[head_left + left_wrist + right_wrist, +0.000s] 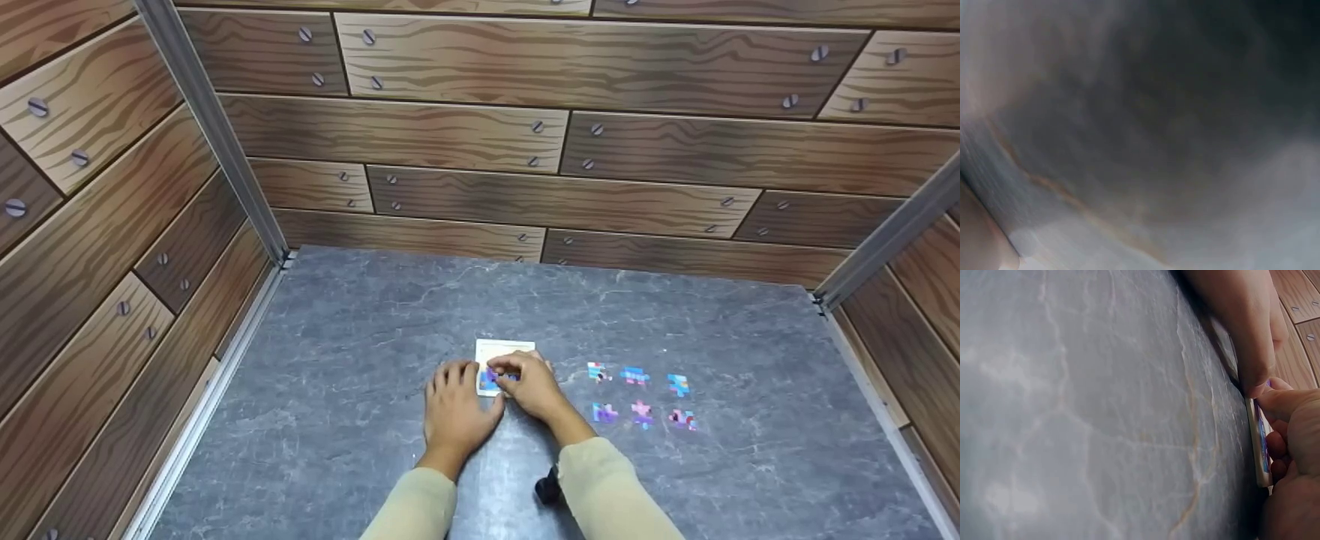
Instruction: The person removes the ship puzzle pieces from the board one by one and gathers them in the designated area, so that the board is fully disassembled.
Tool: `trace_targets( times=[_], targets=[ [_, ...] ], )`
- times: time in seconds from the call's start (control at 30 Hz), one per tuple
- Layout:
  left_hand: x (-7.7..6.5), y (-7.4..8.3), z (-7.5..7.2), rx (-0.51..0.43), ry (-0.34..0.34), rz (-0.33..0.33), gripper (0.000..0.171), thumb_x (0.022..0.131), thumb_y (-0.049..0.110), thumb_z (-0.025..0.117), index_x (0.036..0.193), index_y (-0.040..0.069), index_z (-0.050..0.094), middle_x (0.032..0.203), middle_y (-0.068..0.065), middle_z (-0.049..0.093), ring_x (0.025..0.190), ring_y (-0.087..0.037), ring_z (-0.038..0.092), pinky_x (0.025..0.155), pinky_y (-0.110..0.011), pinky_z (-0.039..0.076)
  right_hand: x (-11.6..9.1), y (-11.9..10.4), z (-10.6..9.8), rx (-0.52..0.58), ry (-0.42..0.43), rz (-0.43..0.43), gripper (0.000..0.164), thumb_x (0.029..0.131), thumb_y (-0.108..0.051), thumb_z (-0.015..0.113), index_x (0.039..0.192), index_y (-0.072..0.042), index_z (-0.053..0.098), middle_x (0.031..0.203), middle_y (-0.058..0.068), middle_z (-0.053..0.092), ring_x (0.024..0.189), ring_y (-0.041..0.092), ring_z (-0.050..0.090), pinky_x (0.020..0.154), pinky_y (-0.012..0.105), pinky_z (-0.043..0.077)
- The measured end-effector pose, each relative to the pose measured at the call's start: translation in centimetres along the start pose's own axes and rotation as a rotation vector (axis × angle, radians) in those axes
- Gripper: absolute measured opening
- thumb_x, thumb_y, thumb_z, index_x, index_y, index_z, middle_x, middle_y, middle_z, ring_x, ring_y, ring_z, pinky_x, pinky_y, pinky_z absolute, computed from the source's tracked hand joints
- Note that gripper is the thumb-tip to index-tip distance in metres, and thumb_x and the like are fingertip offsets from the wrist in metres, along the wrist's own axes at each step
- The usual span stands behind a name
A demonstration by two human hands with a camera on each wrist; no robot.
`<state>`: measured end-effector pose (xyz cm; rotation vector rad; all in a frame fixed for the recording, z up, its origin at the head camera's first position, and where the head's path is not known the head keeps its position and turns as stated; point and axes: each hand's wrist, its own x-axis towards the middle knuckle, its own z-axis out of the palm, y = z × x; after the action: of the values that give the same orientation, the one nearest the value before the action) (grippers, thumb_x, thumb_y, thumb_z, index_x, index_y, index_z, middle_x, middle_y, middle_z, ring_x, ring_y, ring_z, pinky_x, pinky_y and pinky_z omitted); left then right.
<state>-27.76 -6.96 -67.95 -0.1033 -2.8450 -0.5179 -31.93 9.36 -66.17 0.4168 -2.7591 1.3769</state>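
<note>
A small jigsaw puzzle in a white frame (505, 346) lies flat on the grey table, with blue and purple picture parts visible inside it. My left hand (457, 409) rests palm down beside it, fingers extended along the left side and thumb at the near edge. Above the puzzle, my right hand (532, 386) has its thumb and index finger curled together, pinching a purplish puzzle piece (493, 374). In the right wrist view the frame's edge (1260, 444) shows beside the right hand (1303, 444), the left thumb tip touching its corner. The left wrist view is a dark blur.
Several loose puzzle pieces lie in two rows to the right, among them a blue one (634, 376) and a pink one (642, 411). A black object (548, 487) sits by the right sleeve. Wood-patterned walls (450, 135) enclose the marbled grey table (337, 337).
</note>
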Motion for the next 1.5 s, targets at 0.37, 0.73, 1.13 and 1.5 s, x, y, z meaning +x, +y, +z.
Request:
trace_targets(
  times=[0.37,0.73,1.13,1.5],
  targets=[
    [0.1,0.1,-0.1,-0.004,-0.011,-0.004,0.066,0.093,0.065,0.066,0.141,0.02,0.064,0.145,-0.004,0.061,0.142,-0.034,0.052,0.12,-0.058,0.042,0.1,-0.2,0.1,0.0,0.048,0.0,0.021,0.097,-0.009,0.078,0.115,-0.018,0.081,0.103,0.0,0.079,0.11,0.025,0.065,0.099,0.049,0.037],
    [0.2,0.2,-0.2,-0.005,-0.006,-0.001,0.067,0.092,0.065,0.066,0.14,0.019,0.064,0.143,-0.005,0.061,0.141,-0.034,0.053,0.12,-0.057,0.041,0.2,-0.1,-0.1,-0.009,0.053,-0.016,0.024,0.095,-0.006,0.078,0.116,-0.017,0.081,0.103,0.002,0.079,0.108,0.026,0.066,0.098,0.047,0.039],
    [-0.4,0.0,0.1,0.001,-0.004,-0.012,0.067,0.092,0.066,0.066,0.139,0.018,0.065,0.144,-0.005,0.062,0.142,-0.034,0.053,0.12,-0.058,0.042,-0.6,-0.1,-2.9,0.242,0.068,0.046,0.026,0.097,0.005,0.072,0.12,-0.003,0.079,0.106,0.014,0.074,0.096,0.01,0.066,0.086,0.017,0.055],
    [0.0,-0.1,0.0,0.001,-0.011,-0.019,0.066,0.093,0.066,0.065,0.14,0.02,0.064,0.145,-0.005,0.061,0.142,-0.033,0.052,0.122,-0.058,0.041,-4.6,2.2,-7.2,0.042,0.12,0.092,0.026,0.095,0.002,0.076,0.118,-0.01,0.082,0.104,0.002,0.074,0.094,0.01,0.066,0.085,0.021,0.057]
  ],
)
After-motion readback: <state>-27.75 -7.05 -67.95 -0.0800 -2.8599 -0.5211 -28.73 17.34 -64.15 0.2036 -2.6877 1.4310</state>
